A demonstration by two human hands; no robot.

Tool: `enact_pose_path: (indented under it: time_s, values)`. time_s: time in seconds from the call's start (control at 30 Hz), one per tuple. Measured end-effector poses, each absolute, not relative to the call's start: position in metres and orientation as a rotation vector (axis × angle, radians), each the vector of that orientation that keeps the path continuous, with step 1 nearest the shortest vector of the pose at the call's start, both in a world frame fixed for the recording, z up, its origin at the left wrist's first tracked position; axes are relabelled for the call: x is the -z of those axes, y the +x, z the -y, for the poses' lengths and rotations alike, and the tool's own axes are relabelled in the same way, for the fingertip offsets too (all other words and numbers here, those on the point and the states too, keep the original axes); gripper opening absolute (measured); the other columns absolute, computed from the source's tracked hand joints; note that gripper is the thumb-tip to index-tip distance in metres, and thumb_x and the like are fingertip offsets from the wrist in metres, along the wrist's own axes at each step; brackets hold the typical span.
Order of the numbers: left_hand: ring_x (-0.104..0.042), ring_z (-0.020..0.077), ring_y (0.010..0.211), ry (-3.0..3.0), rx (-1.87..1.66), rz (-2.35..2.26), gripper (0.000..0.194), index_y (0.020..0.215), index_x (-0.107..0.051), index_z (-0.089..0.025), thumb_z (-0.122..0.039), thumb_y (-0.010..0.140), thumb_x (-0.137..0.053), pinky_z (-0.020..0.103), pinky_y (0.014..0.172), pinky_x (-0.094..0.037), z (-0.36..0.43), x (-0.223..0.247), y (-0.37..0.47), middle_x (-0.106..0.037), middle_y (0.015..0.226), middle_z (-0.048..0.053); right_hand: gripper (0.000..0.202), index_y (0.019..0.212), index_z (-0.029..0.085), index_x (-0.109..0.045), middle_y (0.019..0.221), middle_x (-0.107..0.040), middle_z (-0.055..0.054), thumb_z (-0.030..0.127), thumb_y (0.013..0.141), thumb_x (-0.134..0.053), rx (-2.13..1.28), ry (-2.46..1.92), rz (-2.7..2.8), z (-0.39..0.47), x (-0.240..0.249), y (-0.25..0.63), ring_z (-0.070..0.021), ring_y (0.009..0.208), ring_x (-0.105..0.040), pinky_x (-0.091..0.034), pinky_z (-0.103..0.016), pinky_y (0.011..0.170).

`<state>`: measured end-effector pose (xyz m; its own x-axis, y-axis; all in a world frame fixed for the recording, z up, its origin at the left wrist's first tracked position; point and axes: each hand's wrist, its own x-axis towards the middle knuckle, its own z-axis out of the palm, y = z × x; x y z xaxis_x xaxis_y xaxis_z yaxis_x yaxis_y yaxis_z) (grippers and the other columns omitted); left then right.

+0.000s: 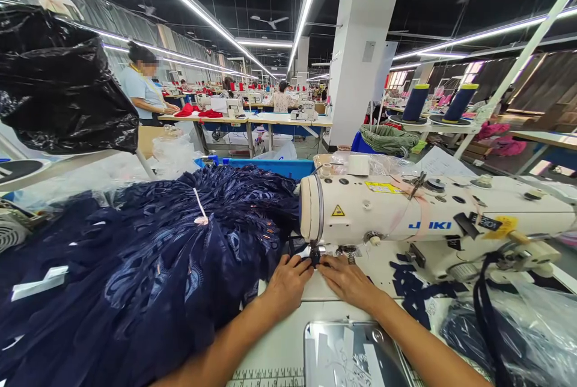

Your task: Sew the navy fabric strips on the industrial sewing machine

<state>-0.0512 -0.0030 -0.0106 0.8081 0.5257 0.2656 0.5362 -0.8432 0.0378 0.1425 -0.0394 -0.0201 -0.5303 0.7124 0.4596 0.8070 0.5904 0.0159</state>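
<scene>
Behind a metal tray (385, 354), the left hand (288, 282) and the right hand (346, 280) are seen half-curled at dark cloth (317, 260) below the sewing machine's head (333, 207); whether it is pinched cannot be told. Leftward, navy garments (157, 285) are heaped. Farther, two thread cones (415, 103) are placed.

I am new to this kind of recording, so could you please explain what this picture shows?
There is no robot here: a camera worn on a person's head looks forward and down at their two bare hands. The left hand and right hand are close together at the needle end of a white sewing machine; what they hold there is too small to make out. To the left lies a big heap of navy cloth. On the table, a metal tray is nearest the wearer, with dark strips and a clear plastic bag to the right. A co-worker stands farther back.
</scene>
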Motion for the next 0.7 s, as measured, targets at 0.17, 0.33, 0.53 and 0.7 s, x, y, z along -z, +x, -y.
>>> enact_pose_path:
  time_s: [0.17,0.33,0.53,0.7]
  values:
    - [-0.048,0.0246,0.102,-2.971,0.341,0.901,0.040,0.109,-0.056,-0.016,-0.008,0.070,-0.052,0.040,0.082,-0.035,0.002,0.007,-0.049,-0.055,0.118,0.009,0.024,0.100,0.014,-0.061,0.098,-0.062,-0.012,0.013,0.082,-0.045,0.340,-1.244,2.393,0.039,0.019,0.139,-0.0219,0.085,-0.059,-0.052,-0.033,0.068]
    - [-0.046,0.0239,0.106,-2.970,0.337,0.983,0.041,0.111,-0.054,-0.018,-0.006,0.072,-0.052,0.042,0.087,-0.033,0.000,0.003,-0.050,-0.054,0.120,0.007,0.027,0.104,0.014,-0.059,0.103,-0.062,-0.014,0.016,0.081,-0.046,0.315,-1.317,2.381,0.038,0.021,0.138,-0.0230,0.089,-0.060,-0.051,-0.036,0.072]
    - [-0.044,0.0215,0.110,-2.984,0.386,1.006,0.043,0.110,-0.055,-0.020,0.000,0.072,-0.048,0.040,0.090,-0.034,-0.008,-0.002,-0.050,-0.055,0.119,0.003,0.026,0.101,0.017,-0.062,0.098,-0.066,-0.010,0.020,0.080,-0.047,0.132,-1.381,2.280,0.032,0.025,0.144,-0.0213,0.088,-0.062,-0.050,-0.036,0.077]
    - [-0.044,0.0210,0.110,-2.953,0.461,0.995,0.042,0.109,-0.055,-0.018,-0.001,0.071,-0.048,0.040,0.092,-0.033,-0.015,0.000,-0.047,-0.057,0.116,0.004,0.026,0.080,0.018,-0.066,0.071,-0.069,-0.005,0.020,0.081,-0.041,-0.058,-1.506,1.981,0.011,0.033,0.144,-0.0181,0.067,-0.064,-0.053,-0.030,0.064]
